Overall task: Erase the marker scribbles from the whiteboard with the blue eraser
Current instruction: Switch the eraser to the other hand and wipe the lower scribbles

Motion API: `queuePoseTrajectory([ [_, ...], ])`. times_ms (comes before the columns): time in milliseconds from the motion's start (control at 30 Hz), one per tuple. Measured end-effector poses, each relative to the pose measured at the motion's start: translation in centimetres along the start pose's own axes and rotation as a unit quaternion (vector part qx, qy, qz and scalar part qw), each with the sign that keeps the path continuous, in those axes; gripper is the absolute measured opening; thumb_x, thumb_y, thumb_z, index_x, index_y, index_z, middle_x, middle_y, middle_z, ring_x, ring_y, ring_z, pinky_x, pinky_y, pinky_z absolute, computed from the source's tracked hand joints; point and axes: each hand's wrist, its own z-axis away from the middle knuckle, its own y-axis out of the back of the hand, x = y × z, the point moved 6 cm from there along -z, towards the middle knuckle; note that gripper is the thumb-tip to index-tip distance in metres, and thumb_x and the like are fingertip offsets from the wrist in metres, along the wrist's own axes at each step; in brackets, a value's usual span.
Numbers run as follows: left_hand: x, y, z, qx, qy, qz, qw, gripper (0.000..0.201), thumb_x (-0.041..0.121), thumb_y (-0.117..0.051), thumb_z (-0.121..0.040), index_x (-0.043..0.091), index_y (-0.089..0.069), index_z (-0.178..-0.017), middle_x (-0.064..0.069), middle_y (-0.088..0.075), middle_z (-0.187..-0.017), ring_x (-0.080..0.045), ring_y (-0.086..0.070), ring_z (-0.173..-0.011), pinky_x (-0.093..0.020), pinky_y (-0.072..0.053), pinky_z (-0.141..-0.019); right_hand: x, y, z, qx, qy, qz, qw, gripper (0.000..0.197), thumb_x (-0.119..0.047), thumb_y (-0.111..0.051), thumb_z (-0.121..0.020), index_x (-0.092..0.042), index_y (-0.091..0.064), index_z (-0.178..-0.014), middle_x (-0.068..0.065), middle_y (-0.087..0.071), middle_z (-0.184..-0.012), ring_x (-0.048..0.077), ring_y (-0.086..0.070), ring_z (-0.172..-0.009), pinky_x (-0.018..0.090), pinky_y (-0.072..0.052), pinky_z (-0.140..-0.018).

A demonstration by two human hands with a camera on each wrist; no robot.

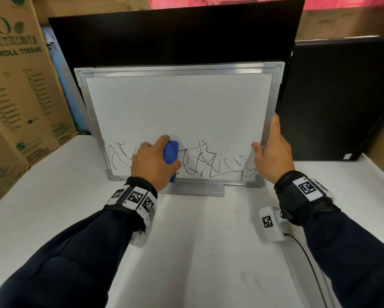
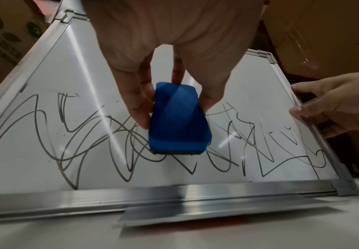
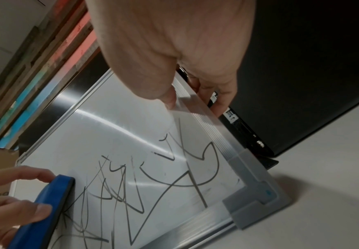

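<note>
1. Nearest: two dark sleeves [image 1: 59, 258] with tagged wristbands [image 1: 139, 201], reaching forward over a white table [image 1: 197, 252]; a small white tagged box [image 1: 271, 223] with a cable lying on the table just beside the right wrist.
2. Left hand [image 1: 153, 161] curled round the blue eraser [image 1: 170, 152], thumb on one side and fingers on the other, pressing its dark felt face flat against the lower middle of the whiteboard [image 1: 177, 103].
3. Right hand [image 1: 272, 150] gripping the right edge of the board's metal frame, thumb on the front surface, fingers wrapped behind.
4. Black marker scribbles [image 1: 217, 165] running across the bottom strip of the board, on both sides of the eraser; upper part of the board white.
5. Board standing on the table, tilted back against a black panel [image 1: 175, 34], with a metal tray [image 1: 195, 190] at its lower edge.
6. Farther back: cardboard boxes [image 1: 15, 85] at left, a second black panel [image 1: 342, 98] at right.
</note>
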Motion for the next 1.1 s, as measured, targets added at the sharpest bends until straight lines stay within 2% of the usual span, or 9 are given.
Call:
queuePoseTrajectory([
  [133,0.1,0.0,0.1,0.033,0.007,0.017,0.999,0.062,0.042,-0.073,-0.083,0.032,-0.048,-0.139,-0.009,-0.053,-0.103,-0.029,-0.054,-0.089,-0.035,-0.043,-0.074,0.0,0.0,0.0,-0.002,0.005,0.003,1.000,0.090,-0.010,-0.060,-0.096,-0.025,0.003,-0.159,0.016,-0.049,-0.141,0.032,-0.051,-0.125,0.040,-0.040,-0.107],
  [300,0.6,-1.5,0.7,-0.017,-0.018,0.000,1.000,0.062,0.044,-0.073,-0.083,0.033,-0.046,-0.138,-0.008,-0.051,-0.104,-0.030,-0.056,-0.090,-0.036,-0.048,-0.075,0.1,-0.1,0.0,-0.001,0.006,-0.001,1.000,0.090,-0.009,-0.060,-0.096,-0.023,0.002,-0.159,0.016,-0.049,-0.141,0.032,-0.051,-0.125,0.037,-0.039,-0.108],
  [400,0.6,-0.3,0.1,0.041,-0.001,0.033,0.999,0.060,0.043,-0.073,-0.083,0.034,-0.047,-0.137,-0.007,-0.051,-0.102,-0.026,-0.053,-0.087,-0.033,-0.041,-0.074,0.1,0.0,0.0,-0.002,0.010,-0.008,1.000,0.089,-0.007,-0.060,-0.096,-0.020,0.001,-0.159,0.015,-0.046,-0.146,0.030,-0.046,-0.131,0.028,-0.033,-0.106],
  [467,0.7,0.5,-0.6,0.072,0.011,0.044,0.996,0.060,0.043,-0.073,-0.083,0.033,-0.048,-0.137,-0.007,-0.052,-0.101,-0.026,-0.051,-0.087,-0.034,-0.041,-0.075,0.1,-0.1,0.0,-0.002,0.012,-0.012,1.000,0.089,-0.007,-0.060,-0.096,-0.021,0.001,-0.159,0.014,-0.046,-0.146,0.030,-0.047,-0.131,0.029,-0.033,-0.106],
  [667,2.0,-2.1,0.9,-0.033,-0.033,-0.003,0.999,0.063,0.044,-0.073,-0.082,0.035,-0.046,-0.138,-0.007,-0.050,-0.107,-0.031,-0.057,-0.092,-0.040,-0.054,-0.079,-0.1,0.0,0.0,-0.004,0.003,-0.016,1.000,0.089,-0.007,-0.060,-0.096,-0.023,0.002,-0.159,0.015,-0.047,-0.143,0.030,-0.049,-0.127,0.026,-0.033,-0.101],
  [800,2.4,-2.2,0.5,-0.022,-0.023,0.003,0.999,0.061,0.044,-0.072,-0.082,0.035,-0.047,-0.136,-0.007,-0.051,-0.106,-0.027,-0.055,-0.090,-0.033,-0.045,-0.072,0.1,0.0,0.0,-0.001,0.008,-0.016,1.000,0.089,-0.007,-0.059,-0.096,-0.023,0.001,-0.159,0.015,-0.048,-0.142,0.029,-0.049,-0.127,0.025,-0.032,-0.100],
  [900,2.8,-2.0,0.4,-0.007,-0.034,0.013,0.999,0.061,0.044,-0.072,-0.082,0.034,-0.048,-0.138,-0.006,-0.052,-0.106,-0.026,-0.054,-0.088,-0.031,-0.041,-0.073,0.2,-0.2,-0.1,0.000,0.006,-0.017,1.000,0.089,-0.007,-0.060,-0.096,-0.025,0.002,-0.159,0.015,-0.051,-0.137,0.029,-0.051,-0.122,0.025,-0.035,-0.098],
  [1033,3.7,-1.8,0.4,0.004,-0.033,0.023,0.999,0.059,0.043,-0.072,-0.083,0.033,-0.050,-0.136,-0.006,-0.051,-0.106,-0.027,-0.053,-0.087,-0.031,-0.042,-0.074,0.4,-0.2,-0.2,0.004,0.012,-0.014,1.000,0.090,-0.008,-0.060,-0.096,-0.025,0.002,-0.159,0.015,-0.052,-0.134,0.029,-0.053,-0.120,0.026,-0.036,-0.097],
  [1100,4.4,-2.4,0.9,-0.022,-0.052,-0.005,0.998,0.057,0.044,-0.070,-0.083,0.033,-0.049,-0.135,-0.006,-0.050,-0.105,-0.028,-0.055,-0.087,-0.034,-0.048,-0.075,0.4,-0.2,-0.3,0.004,0.011,-0.013,1.000,0.090,-0.008,-0.060,-0.096,-0.025,0.002,-0.159,0.015,-0.052,-0.134,0.029,-0.053,-0.120,0.026,-0.036,-0.097],
])
